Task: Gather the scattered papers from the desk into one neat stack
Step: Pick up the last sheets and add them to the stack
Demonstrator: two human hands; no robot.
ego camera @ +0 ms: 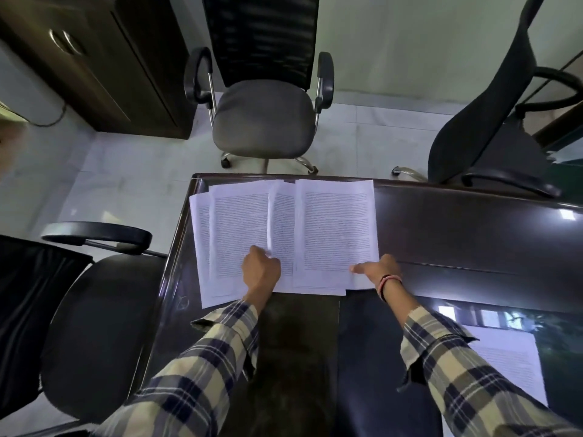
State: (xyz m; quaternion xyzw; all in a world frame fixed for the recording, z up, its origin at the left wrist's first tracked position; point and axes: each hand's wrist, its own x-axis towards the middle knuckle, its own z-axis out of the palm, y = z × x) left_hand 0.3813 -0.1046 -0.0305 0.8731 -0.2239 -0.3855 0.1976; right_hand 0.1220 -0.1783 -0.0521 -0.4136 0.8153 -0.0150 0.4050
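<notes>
Fingers (252,251) of the left hand (260,269) are curled in and pinch the near edge of a middle sheet (282,228), which lifts a little off the others. Fingers of the right hand (378,269) cannot be seen well, but its thumb (358,269) lies out straight and flat on the near corner of the right sheet (337,228), so this hand looks open and is pressing down. A red and white band (388,282) goes round the right wrist, and both arms wear checked sleeves (202,357). All the papers (239,228) lie on the dark shiny desk (473,241), spread side by side and overlapping, at the far left corner of it. They are covered in small print. The leftmost sheet (199,247) sticks out past the left edge of the desk. One more sheet (511,364) lies apart, near the person on the right, partly under the right sleeve. Just left of the desk stands a black chair (94,326) with a curved armrest. Past the far edge of the desk a grey chair (263,121) faces this way on a pale floor (110,171). Another black chair (482,130) stands at the far right, touching the desk's far edge. A dark wooden cabinet (104,58) is at the far left.
</notes>
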